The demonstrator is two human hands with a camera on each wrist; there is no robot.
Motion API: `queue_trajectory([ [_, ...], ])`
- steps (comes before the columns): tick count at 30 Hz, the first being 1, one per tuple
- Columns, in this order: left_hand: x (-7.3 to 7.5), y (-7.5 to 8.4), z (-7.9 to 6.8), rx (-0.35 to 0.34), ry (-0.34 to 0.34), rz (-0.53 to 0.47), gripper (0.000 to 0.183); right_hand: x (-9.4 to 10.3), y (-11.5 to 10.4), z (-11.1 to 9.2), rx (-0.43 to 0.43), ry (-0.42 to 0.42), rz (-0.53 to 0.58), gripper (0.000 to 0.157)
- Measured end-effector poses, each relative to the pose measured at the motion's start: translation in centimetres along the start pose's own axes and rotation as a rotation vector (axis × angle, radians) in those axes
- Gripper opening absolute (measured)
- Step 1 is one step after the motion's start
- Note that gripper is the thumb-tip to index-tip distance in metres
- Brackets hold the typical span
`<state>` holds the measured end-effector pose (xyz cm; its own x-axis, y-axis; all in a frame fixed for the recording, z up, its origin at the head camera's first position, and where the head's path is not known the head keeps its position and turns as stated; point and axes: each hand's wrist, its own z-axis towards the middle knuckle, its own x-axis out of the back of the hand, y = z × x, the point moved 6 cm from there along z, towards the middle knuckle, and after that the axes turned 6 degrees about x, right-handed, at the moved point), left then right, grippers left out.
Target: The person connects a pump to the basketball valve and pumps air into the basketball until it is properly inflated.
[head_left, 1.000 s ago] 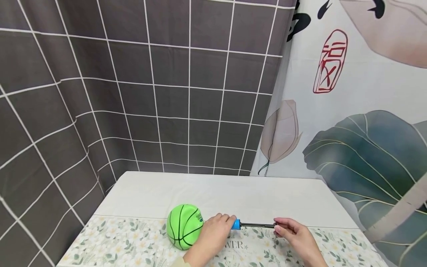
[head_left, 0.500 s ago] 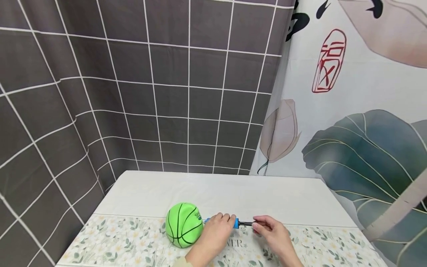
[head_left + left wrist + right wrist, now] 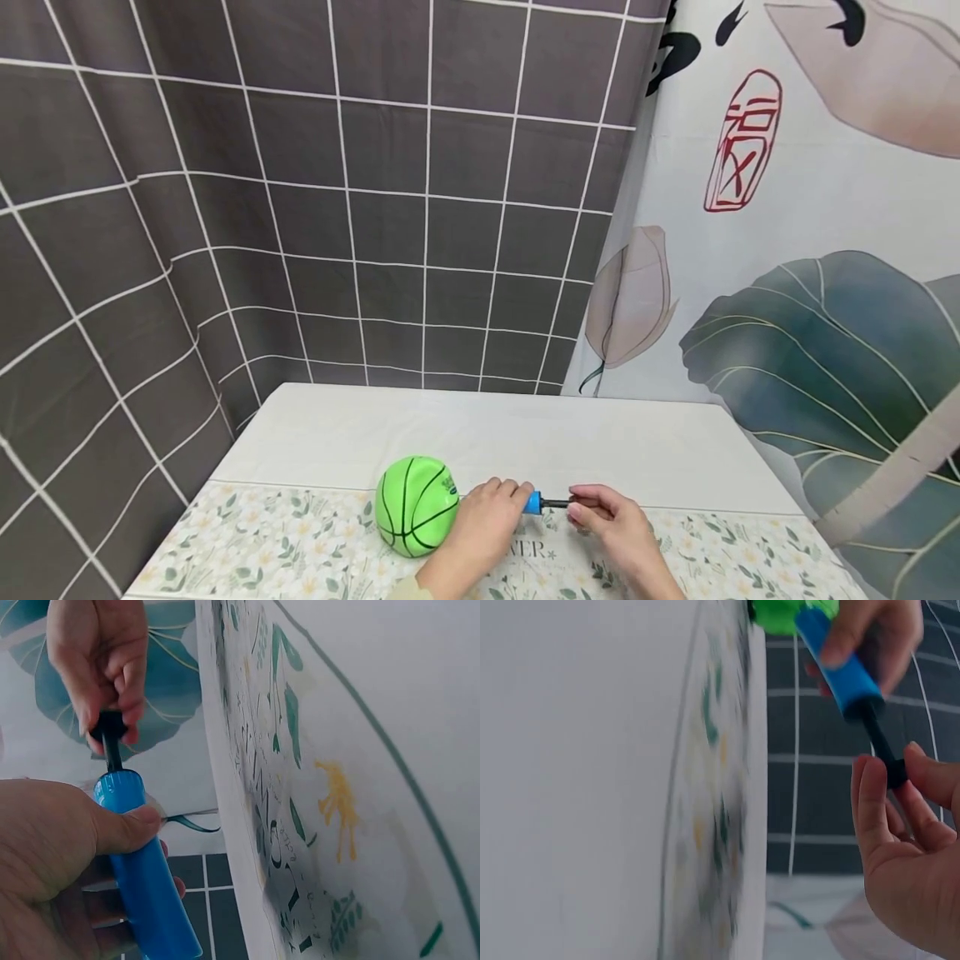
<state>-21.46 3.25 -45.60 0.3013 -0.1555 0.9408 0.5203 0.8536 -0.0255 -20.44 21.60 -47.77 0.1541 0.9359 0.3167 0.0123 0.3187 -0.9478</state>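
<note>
A small hand pump with a blue barrel [image 3: 150,877] lies sideways in my left hand [image 3: 483,525], whose fingers and thumb curl round it. At its right end my right hand [image 3: 615,529] pinches the black handle [image 3: 896,774] between thumb and fingers. A short length of black rod [image 3: 112,755] shows between barrel and handle. Just left of my left hand sits a green ball with black lines [image 3: 416,507], its upper right side looking dented. The pump's tip points toward the ball and is hidden behind my left hand in the head view.
Both hands work over a table [image 3: 495,425] with a white back part and a floral-printed front cloth [image 3: 262,533]. Behind it hangs a dark grid-patterned curtain [image 3: 382,225]. A white curtain with leaf prints [image 3: 817,350] hangs at the right.
My right hand has moved left toward my left hand, pushing the black rod most of the way into the blue barrel. The left hand and the ball have stayed in place.
</note>
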Motion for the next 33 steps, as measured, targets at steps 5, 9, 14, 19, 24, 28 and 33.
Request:
queue_trajectory([
  [5, 0.1, -0.2, 0.0, 0.008, -0.005, -0.010, 0.048, 3.4, 0.9, 0.1, -0.056, 0.016, -0.030, 0.039],
  [9, 0.0, -0.4, -0.1, 0.014, -0.006, -0.024, 0.047, 5.3, 1.4, -0.1, -0.088, 0.010, -0.023, 0.041],
  [14, 0.1, -0.3, -0.2, 0.004, 0.015, 0.016, 0.043, 5.9, 1.4, -0.2, -0.068, -0.012, -0.010, 0.045],
  [19, 0.1, 0.1, -0.2, 0.003, 0.019, 0.067, 0.041, 5.8, 1.5, -0.2, -0.078, 0.009, 0.008, 0.044],
  [24, -0.3, 0.5, -0.2, -0.003, 0.000, 0.074, 0.041, 4.8, 1.6, -0.3, -0.065, 0.017, 0.018, 0.043],
  [28, -0.5, 0.7, -0.1, -0.019, -0.008, 0.064, 0.041, 2.7, 1.4, -0.3, -0.023, 0.032, 0.024, 0.037],
  [33, -0.2, 1.1, 0.0, -0.021, 0.018, 0.074, 0.039, -0.6, 0.3, -0.3, 0.065, 0.012, 0.015, 0.030],
])
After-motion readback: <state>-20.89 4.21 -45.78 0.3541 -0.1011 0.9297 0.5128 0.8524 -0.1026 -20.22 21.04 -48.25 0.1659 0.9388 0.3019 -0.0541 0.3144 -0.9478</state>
